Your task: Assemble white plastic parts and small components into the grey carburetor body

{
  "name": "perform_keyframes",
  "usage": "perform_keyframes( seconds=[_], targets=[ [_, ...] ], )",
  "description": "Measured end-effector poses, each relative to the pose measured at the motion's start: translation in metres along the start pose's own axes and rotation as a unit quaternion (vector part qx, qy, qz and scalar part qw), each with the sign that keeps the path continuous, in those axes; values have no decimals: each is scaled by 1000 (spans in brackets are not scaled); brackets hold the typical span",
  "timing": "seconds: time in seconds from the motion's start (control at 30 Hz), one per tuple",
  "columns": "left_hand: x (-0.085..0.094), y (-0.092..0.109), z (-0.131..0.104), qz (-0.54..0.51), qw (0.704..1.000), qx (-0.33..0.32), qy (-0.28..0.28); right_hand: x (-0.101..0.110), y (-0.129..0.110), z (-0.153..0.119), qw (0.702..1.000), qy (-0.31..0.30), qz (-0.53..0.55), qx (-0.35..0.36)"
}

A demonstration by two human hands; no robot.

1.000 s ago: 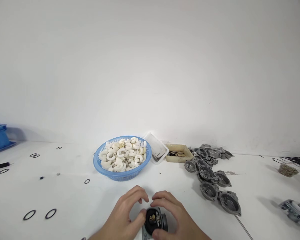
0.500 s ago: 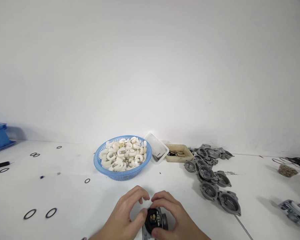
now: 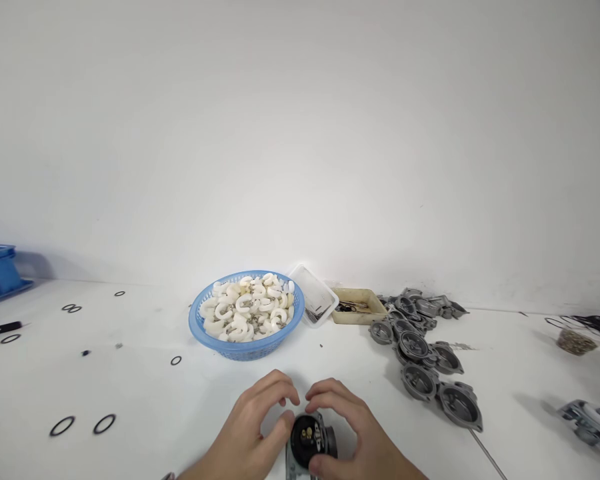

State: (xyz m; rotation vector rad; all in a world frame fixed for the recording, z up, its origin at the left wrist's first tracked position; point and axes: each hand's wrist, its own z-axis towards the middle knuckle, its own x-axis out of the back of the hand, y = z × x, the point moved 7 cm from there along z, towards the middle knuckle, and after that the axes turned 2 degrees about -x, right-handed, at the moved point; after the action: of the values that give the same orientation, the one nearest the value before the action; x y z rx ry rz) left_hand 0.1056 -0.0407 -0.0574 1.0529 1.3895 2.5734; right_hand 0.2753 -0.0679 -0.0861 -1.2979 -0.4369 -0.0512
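A small metal carburetor body (image 3: 314, 440) with a round black face and brass fittings sits at the bottom middle, between my two hands. My left hand (image 3: 255, 427) curls around its left side, the thumb against the edge of the black face and the index finger arched above it. On the opposite side my right hand (image 3: 353, 427) is curved, its thumb pressed on the lower right of the face; its index and middle fingers arch just off the top edge. The lower fingers of both hands are hidden.
A blue basket (image 3: 213, 343) of white U-shaped floats stands ahead, beside a white tray (image 3: 320, 293) and a yellowish box (image 3: 380, 310). Grey metal bowls (image 3: 415, 347) are heaped to the right, and another carburetor (image 3: 593, 423) lies far right. Black rubber rings (image 3: 105, 424) and a knife (image 3: 0, 329) lie left.
My right index finger has lifted slightly off the top of the black face, and the right hand has shifted a little right. The left hand stays nearly still.
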Motion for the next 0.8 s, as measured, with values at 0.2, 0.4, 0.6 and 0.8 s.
perform_keyframes(
  seconds=[0.2,0.4,0.6,0.8],
  targets=[
    [0,0,0,-2,1000,6,-3,-1,-1,2,999,-6,-31,25],
    [0,-3,0,-4,1000,9,2,-2,-11,2,999,-27,-18,-13],
    [4,-6,1,0,1000,0,14,-9,-14,-3,996,-56,-33,-62],
    [12,-9,3,20,999,-20,32,14,-8,-9,992,40,-87,-77]
  ],
)
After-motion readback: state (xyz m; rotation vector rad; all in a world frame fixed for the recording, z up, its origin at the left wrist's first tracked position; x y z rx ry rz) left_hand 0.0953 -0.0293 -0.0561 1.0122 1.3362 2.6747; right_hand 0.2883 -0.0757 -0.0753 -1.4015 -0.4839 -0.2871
